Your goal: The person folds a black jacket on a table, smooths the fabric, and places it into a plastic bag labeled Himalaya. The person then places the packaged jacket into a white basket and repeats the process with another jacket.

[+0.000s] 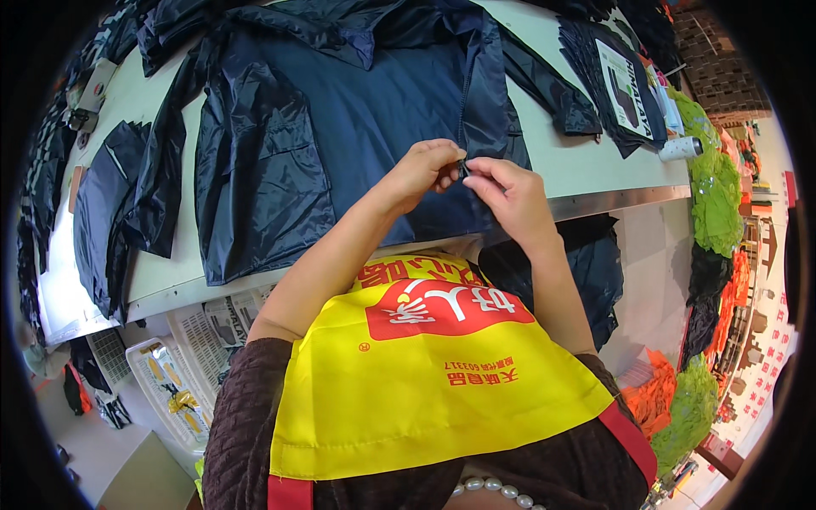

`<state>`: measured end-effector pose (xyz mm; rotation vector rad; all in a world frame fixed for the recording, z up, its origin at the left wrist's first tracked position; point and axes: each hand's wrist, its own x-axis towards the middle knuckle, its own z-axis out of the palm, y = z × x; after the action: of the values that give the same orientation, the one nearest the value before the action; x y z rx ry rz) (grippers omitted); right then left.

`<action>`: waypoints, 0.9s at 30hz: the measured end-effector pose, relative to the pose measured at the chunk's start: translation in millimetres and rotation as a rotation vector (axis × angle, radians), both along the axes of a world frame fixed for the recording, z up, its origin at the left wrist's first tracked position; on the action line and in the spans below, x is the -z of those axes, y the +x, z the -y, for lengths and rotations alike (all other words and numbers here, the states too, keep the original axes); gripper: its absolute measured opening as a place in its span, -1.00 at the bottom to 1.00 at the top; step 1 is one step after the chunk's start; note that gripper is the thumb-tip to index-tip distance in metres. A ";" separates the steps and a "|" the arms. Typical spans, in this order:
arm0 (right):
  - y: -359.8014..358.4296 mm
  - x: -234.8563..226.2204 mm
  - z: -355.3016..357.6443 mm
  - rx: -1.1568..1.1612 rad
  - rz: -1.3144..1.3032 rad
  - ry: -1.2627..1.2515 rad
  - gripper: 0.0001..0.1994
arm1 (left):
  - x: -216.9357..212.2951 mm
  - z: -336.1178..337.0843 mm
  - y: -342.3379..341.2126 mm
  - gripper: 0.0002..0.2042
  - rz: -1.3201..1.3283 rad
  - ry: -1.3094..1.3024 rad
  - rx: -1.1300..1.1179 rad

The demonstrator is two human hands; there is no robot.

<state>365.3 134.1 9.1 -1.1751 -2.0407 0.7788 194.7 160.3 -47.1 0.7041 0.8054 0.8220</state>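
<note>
A dark navy jacket [382,110] lies spread open on the pale table, its collar at the far side and its sleeves out to both sides. A zipper [463,110] runs down the right front edge toward me. At its near end my left hand [421,177] pinches the jacket's edge, thumb against curled fingers. Close beside it, my right hand [516,197] grips a small dark piece at the zipper's end between thumb and forefinger. The fingertips of both hands almost meet there, and they partly hide that small piece.
A stack of dark folded pieces with a printed sheet [625,89] lies at the table's right, near a white roll [680,149]. Bright green cloth [714,200] hangs beyond that end. Below the table's left side stand white plastic baskets [161,382]. Dark cloth hangs below the front edge.
</note>
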 end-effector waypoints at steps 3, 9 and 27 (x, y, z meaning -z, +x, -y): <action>5.7 2.4 -13.8 -0.025 0.135 0.165 -0.89 | -1.1 2.2 3.5 -0.86 -0.036 -0.032 -0.037; -7.9 2.6 2.1 -0.049 0.436 0.449 -0.93 | 12.2 10.8 27.3 -0.86 -0.208 0.155 -0.267; -43.4 75.7 4.6 0.311 -0.974 -0.776 -0.72 | -14.4 7.7 3.4 -0.83 -0.508 0.440 -0.416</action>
<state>321.9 129.5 -66.6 -1.1011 -0.7353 1.6386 198.1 152.6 -32.7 1.1866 1.2725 1.2401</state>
